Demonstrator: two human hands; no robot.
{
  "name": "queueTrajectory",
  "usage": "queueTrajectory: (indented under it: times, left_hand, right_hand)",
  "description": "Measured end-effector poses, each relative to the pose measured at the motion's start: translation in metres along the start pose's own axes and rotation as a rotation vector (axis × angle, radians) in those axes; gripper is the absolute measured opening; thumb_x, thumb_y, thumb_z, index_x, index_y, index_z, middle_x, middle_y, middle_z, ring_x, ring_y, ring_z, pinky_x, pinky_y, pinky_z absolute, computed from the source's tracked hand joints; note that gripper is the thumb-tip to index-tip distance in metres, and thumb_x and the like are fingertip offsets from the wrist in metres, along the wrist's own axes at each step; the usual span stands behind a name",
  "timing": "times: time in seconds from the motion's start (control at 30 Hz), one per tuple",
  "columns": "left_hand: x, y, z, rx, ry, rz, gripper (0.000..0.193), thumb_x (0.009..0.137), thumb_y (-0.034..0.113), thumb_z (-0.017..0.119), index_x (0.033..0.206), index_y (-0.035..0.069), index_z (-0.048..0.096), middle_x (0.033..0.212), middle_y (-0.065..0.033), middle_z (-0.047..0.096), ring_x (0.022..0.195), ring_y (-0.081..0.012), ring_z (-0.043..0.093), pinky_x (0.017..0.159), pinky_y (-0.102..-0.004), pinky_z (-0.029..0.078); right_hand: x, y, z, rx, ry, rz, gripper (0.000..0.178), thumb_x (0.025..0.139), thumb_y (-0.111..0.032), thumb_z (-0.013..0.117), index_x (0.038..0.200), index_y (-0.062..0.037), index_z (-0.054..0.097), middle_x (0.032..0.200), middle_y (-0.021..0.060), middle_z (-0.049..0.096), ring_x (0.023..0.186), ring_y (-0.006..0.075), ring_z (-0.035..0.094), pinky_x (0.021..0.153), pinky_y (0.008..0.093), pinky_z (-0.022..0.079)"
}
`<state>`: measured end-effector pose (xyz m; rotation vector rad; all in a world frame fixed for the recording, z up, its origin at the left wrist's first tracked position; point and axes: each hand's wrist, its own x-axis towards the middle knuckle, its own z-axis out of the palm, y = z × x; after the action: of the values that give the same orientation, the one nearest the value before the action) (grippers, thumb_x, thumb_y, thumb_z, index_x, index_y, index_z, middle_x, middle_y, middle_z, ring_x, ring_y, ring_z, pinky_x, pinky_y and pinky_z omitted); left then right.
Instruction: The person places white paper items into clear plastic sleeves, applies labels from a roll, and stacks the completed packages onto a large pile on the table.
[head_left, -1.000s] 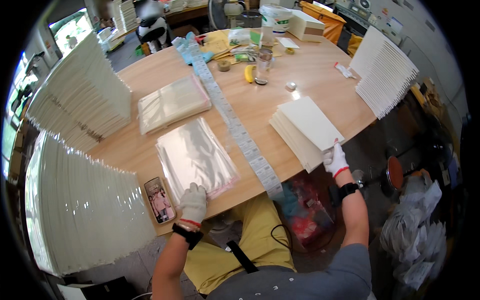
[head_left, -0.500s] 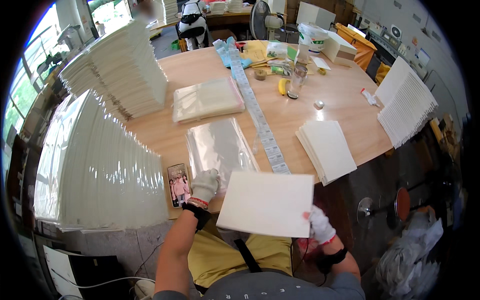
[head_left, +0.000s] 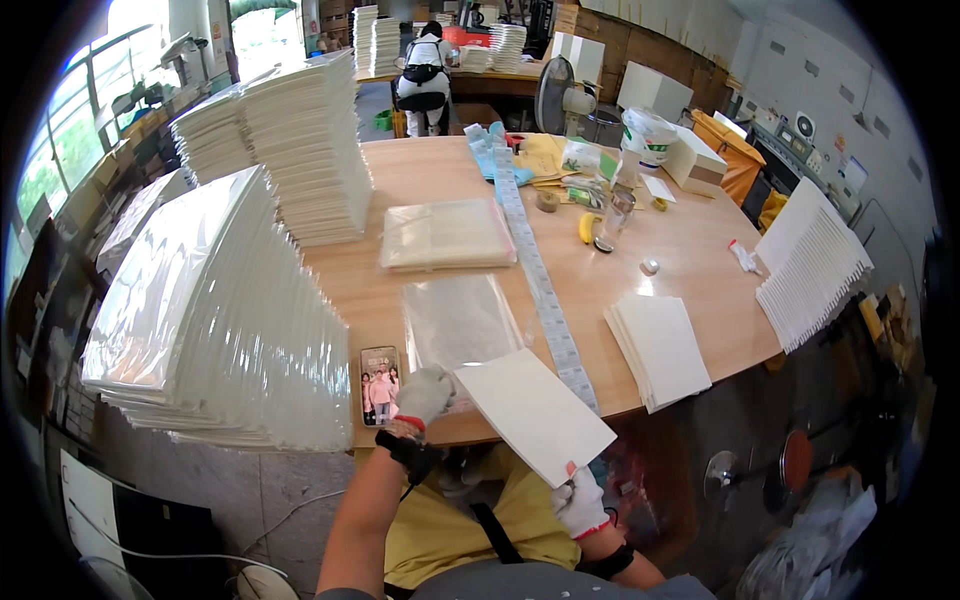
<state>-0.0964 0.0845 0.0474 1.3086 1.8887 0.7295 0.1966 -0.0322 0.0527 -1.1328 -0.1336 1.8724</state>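
Observation:
In my gloved right hand is a white board, gripped near its lower corner. It slants up and left over the table edge, its far corner close to my gloved left hand. The left fingers are closed at the near edge of a clear plastic sleeve, which lies on top of a flat pile. A phone with a lit screen lies just left of that hand. To the right rests a small stack of white boards.
Tall stacks of wrapped boards and white boards stand on the left. A label strip crosses the table. Farther back are a bundle of sleeves, a banana, a glass and a fan.
My right hand has moved left and down, tilting the board so its left corner points toward the sleeve. My left hand stays at the sleeve's near edge. The view has shifted upward.

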Motion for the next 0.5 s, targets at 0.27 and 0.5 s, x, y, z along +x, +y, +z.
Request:
queueTrajectory:
  times: [0.27, 0.5]
  left_hand:
    - [0.017, -0.063, 0.162, -0.698, -0.002, 0.425, 0.041, 0.089, 0.031, 0.045, 0.12, 0.004, 0.048, 0.124, -0.0168, 0.05, 0.11, -0.0281, 0.051, 0.088, -0.0362, 0.043]
    - [-0.058, -0.111, 0.242, -0.793, -0.429, 0.168, 0.048, 0.092, 0.03, 0.04, 0.135, 0.008, 0.036, 0.138, -0.0139, 0.039, 0.125, -0.0292, 0.039, 0.103, -0.0395, 0.033]
  right_hand:
    - [-0.001, -0.004, 0.001, 0.009, -0.246, 0.15, 0.02, 0.091, -0.036, 0.053, 0.089, -0.0158, 0.053, 0.057, -0.008, 0.036, 0.046, 0.0049, 0.033, 0.043, 0.0188, 0.029]
    - [-0.015, 0.009, 0.014, -0.105, -0.16, 0.091, 0.015, 0.094, -0.027, 0.049, 0.104, -0.016, 0.05, 0.081, 0.001, 0.054, 0.064, 0.0138, 0.05, 0.057, 0.0284, 0.042]
